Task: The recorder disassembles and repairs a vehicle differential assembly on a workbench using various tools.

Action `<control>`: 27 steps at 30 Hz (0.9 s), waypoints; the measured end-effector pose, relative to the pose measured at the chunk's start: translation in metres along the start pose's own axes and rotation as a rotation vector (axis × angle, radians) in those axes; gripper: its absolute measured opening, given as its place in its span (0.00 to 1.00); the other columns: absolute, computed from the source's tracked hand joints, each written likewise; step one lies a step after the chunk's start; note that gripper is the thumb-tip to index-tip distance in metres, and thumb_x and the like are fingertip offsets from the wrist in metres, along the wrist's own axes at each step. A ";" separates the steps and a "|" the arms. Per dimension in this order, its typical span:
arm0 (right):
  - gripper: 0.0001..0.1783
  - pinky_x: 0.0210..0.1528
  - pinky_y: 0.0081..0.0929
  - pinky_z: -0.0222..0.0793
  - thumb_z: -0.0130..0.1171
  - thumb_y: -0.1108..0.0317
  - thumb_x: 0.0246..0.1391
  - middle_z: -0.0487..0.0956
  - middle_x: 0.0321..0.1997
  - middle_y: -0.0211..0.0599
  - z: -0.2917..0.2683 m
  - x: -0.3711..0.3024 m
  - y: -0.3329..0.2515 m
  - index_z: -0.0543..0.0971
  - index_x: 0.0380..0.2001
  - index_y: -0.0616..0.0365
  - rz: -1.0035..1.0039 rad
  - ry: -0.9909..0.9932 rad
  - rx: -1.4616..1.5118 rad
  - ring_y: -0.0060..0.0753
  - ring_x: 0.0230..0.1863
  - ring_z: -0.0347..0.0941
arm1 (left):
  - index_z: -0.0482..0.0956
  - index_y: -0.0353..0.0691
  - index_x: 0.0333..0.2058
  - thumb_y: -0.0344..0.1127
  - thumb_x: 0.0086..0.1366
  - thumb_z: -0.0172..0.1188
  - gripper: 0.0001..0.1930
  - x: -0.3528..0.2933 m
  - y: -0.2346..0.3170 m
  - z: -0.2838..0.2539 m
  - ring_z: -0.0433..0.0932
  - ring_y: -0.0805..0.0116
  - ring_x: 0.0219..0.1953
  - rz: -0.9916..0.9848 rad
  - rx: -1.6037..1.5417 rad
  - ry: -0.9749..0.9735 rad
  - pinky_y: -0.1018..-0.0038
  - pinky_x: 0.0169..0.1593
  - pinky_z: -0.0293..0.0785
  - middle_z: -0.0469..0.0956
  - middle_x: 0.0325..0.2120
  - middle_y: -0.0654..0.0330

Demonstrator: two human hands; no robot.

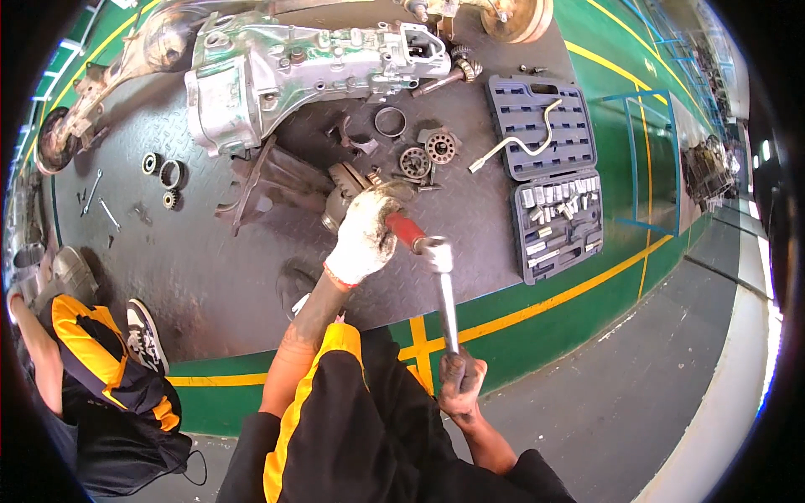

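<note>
My left hand (pixel 360 241), in a white work glove, is closed at the end of a red socket (pixel 404 228), next to a round metal differential part (pixel 338 201). Its fingertips are partly hidden. A chrome ratchet wrench (pixel 447 302) has its head at the socket's other end, and its handle runs down toward me. My bare, grease-darkened right hand (pixel 463 386) is wrapped round the lower end of that handle. Just beyond my glove, two round plates with holes (pixel 440 147) and a metal ring (pixel 390 121) lie on the dark metal bench (pixel 201 277).
A large gearbox housing (pixel 310 71) lies across the back. An unfolded blue tool case (pixel 558 214) holds sockets on the right; a bent metal bar (pixel 537 149) lies across it. Wrenches (pixel 92 191) and bearings (pixel 170 174) sit left. Someone in black and yellow (pixel 109 360) is close on the left.
</note>
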State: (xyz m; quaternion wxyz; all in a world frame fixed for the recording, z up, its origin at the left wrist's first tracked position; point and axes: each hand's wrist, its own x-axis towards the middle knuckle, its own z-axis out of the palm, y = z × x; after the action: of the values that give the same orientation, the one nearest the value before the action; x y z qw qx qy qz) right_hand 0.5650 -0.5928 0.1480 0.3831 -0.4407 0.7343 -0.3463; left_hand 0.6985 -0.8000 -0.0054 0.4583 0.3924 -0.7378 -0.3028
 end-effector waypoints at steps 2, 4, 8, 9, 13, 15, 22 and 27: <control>0.23 0.16 0.22 0.46 0.42 0.59 0.71 0.62 0.15 0.22 0.007 -0.011 0.025 0.65 0.20 0.56 -0.050 0.114 0.398 0.18 0.14 0.55 | 0.77 0.40 0.46 0.23 0.46 0.60 0.24 0.007 0.008 0.002 0.74 0.44 0.52 -0.020 -0.033 -0.054 0.57 0.59 0.69 0.77 0.47 0.48; 0.22 0.17 0.21 0.47 0.45 0.60 0.71 0.61 0.15 0.21 0.010 0.001 0.030 0.66 0.21 0.55 0.209 0.180 0.289 0.15 0.15 0.54 | 0.77 0.40 0.46 0.21 0.45 0.59 0.25 0.011 0.010 -0.007 0.74 0.44 0.53 -0.007 -0.043 -0.037 0.57 0.60 0.68 0.77 0.47 0.48; 0.12 0.19 0.42 0.63 0.50 0.69 0.66 0.73 0.18 0.47 0.027 0.046 0.140 0.75 0.29 0.64 0.161 0.199 -0.429 0.49 0.15 0.70 | 0.75 0.39 0.44 0.20 0.43 0.63 0.24 0.022 -0.007 -0.006 0.75 0.45 0.54 0.025 -0.180 -0.212 0.57 0.59 0.69 0.77 0.49 0.50; 0.07 0.20 0.41 0.67 0.53 0.72 0.61 0.75 0.25 0.43 0.028 0.048 0.172 0.77 0.36 0.63 -0.034 0.143 -0.675 0.44 0.18 0.73 | 0.75 0.40 0.42 0.24 0.43 0.66 0.23 0.026 -0.004 -0.003 0.73 0.46 0.55 0.016 -0.216 -0.196 0.54 0.62 0.66 0.77 0.47 0.53; 0.10 0.23 0.39 0.71 0.55 0.71 0.56 0.77 0.33 0.38 0.047 0.059 0.211 0.79 0.40 0.61 -0.168 0.186 -0.877 0.41 0.24 0.76 | 0.78 0.43 0.39 0.30 0.48 0.67 0.16 0.044 0.009 -0.008 0.72 0.51 0.56 0.075 0.323 -0.083 0.50 0.64 0.61 0.78 0.45 0.57; 0.06 0.28 0.42 0.72 0.56 0.68 0.60 0.76 0.32 0.42 0.055 0.067 0.211 0.77 0.33 0.59 0.055 0.129 -0.728 0.49 0.28 0.76 | 0.79 0.43 0.38 0.30 0.48 0.67 0.15 0.037 -0.003 -0.002 0.73 0.51 0.55 0.127 0.327 -0.111 0.50 0.64 0.62 0.78 0.45 0.58; 0.14 0.50 0.50 0.71 0.60 0.66 0.57 0.74 0.47 0.52 0.070 0.119 0.153 0.76 0.44 0.61 -0.056 0.390 -0.562 0.59 0.48 0.71 | 0.80 0.41 0.42 0.31 0.53 0.68 0.16 0.037 -0.008 -0.005 0.72 0.51 0.55 0.233 0.375 -0.165 0.50 0.64 0.61 0.78 0.48 0.57; 0.28 0.61 0.54 0.64 0.57 0.68 0.55 0.68 0.60 0.54 0.103 0.122 0.129 0.69 0.60 0.63 -0.063 0.097 -0.559 0.61 0.59 0.66 | 0.67 0.31 0.58 0.41 0.41 0.80 0.47 0.027 0.000 -0.019 0.67 0.38 0.60 0.037 0.205 -0.037 0.52 0.63 0.65 0.66 0.58 0.38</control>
State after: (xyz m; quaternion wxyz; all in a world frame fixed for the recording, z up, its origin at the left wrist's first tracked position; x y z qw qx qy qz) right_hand 0.5664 -0.6740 -0.0409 0.2002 -0.5349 0.8045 -0.1628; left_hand 0.7087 -0.8246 0.0134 0.4075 0.4181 -0.7803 -0.2244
